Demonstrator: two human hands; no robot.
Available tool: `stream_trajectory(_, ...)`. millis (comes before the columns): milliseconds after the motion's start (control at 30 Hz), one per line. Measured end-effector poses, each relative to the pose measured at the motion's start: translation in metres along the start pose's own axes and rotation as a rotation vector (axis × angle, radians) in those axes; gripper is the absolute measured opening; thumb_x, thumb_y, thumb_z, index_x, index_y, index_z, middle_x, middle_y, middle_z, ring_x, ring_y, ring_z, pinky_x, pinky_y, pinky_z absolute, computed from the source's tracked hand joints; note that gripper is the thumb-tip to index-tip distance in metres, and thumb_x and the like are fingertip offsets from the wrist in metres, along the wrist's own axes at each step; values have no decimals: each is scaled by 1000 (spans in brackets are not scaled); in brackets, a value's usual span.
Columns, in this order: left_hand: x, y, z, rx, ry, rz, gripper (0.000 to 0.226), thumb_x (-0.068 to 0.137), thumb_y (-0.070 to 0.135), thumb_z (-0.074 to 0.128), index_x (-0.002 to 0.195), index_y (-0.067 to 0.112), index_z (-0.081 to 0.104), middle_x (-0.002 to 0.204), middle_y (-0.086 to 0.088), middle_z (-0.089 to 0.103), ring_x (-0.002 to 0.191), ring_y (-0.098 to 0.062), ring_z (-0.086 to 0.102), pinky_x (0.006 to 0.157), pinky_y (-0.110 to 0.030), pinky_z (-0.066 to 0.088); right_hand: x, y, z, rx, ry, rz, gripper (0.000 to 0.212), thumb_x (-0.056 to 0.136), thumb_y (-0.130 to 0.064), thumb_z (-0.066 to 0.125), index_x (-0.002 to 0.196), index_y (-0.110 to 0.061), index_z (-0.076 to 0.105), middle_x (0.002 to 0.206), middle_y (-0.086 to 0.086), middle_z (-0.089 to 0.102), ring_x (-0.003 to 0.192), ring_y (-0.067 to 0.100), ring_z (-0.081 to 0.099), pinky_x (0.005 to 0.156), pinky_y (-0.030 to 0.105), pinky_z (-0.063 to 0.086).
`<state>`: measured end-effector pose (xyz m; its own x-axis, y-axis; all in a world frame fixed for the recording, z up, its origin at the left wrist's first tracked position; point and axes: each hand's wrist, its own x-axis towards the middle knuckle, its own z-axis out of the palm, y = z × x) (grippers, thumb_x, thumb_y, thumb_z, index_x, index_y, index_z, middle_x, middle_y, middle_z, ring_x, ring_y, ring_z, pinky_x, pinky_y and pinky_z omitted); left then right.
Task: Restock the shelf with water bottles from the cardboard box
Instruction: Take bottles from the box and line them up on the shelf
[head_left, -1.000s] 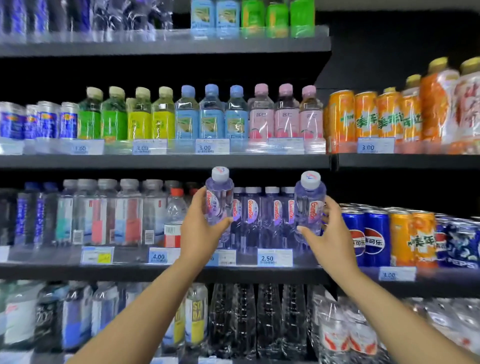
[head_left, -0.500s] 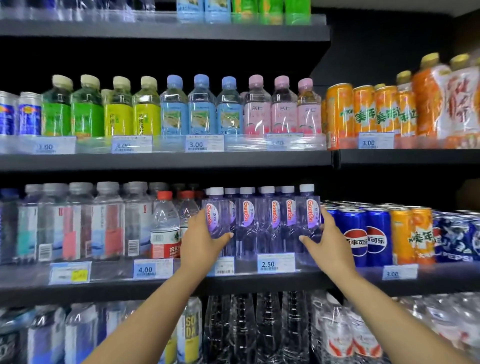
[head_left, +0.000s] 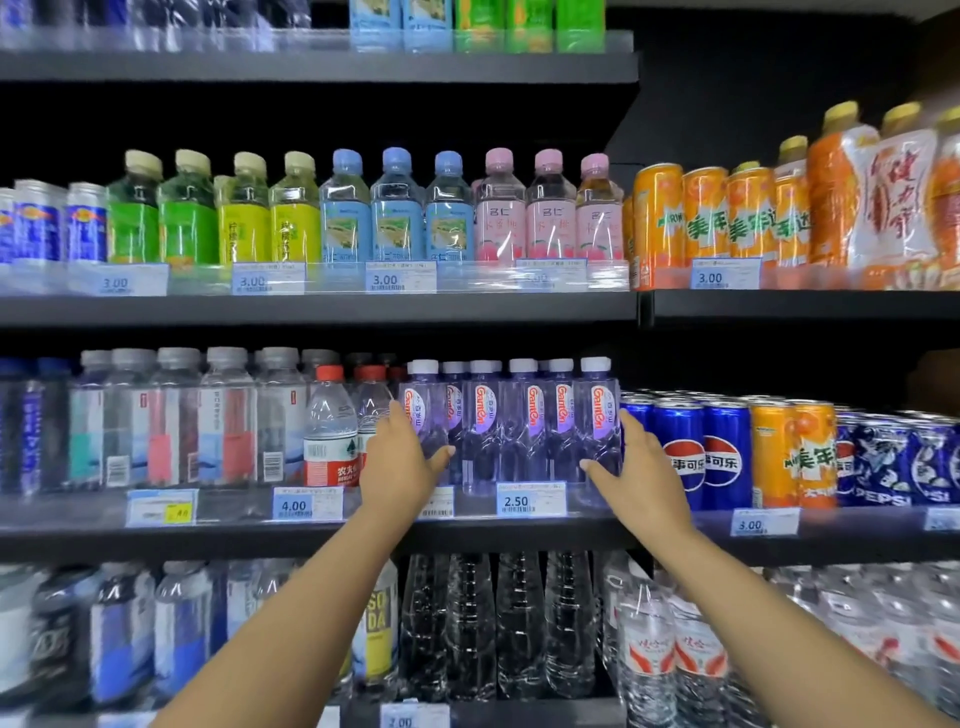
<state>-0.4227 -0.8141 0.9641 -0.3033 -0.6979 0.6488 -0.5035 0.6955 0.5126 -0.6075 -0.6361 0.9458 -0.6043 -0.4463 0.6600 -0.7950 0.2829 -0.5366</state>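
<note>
Purple-tinted water bottles (head_left: 511, 426), white caps, red-lettered labels: row standing upright at front of middle shelf (head_left: 311, 538), behind 2.50 price tag (head_left: 530, 500). Leftmost bottle (head_left: 423, 415) and rightmost bottle (head_left: 600, 415) both apparently seated on the shelf.

Left hand (head_left: 402, 462): curled round the leftmost bottle low on its body, thumb across the front. Right hand (head_left: 636, 467): wrapped round the rightmost bottle, thumb to the front.

Step in hand, by judgement: seating and squaring the two end bottles. Advice: press bases flat, nudge flush with the row's front line, turn labels forward, let go only once steady.

Adjacent: red-capped bottle (head_left: 331, 431) close beside on the left; blue cola cans (head_left: 701, 447) just beside on the right. Keep knuckles clear of both on withdrawal.

Cardboard box: not in view.
</note>
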Motion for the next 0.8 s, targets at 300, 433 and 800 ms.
stream_trajectory(300, -111, 15, -38, 125, 9, 210, 69, 90, 50, 50, 146, 15, 30, 140, -5, 44, 127, -23, 41, 99, -36, 40, -87, 1, -56, 50, -164, -242, 61, 89, -42, 58, 143, -30, 34, 144, -10, 39, 134, 11, 34, 106, 31, 32)
stream_trajectory(433, -191, 5, -34, 208, -89, 207, 66, 91, 49, 52, 144, 14, 36, 138, -5, 47, 126, -23, 42, 97, -34, 39, -148, 36, -48, 72, -307, -268, 56, 90, -40, 58, 141, -30, 38, 141, -10, 41, 133, 12, 35, 104, 26, 30)
stream_trajectory(800, -408, -90, 41, 297, -635, 35, 64, 85, 53, 41, 132, 11, 50, 126, -9, 55, 111, -33, 55, 83, -41, 50, -364, 149, 27, -45, -784, -85, 53, 90, -34, 59, 138, -15, 46, 139, 4, 47, 129, 23, 44, 105, 32, 34)
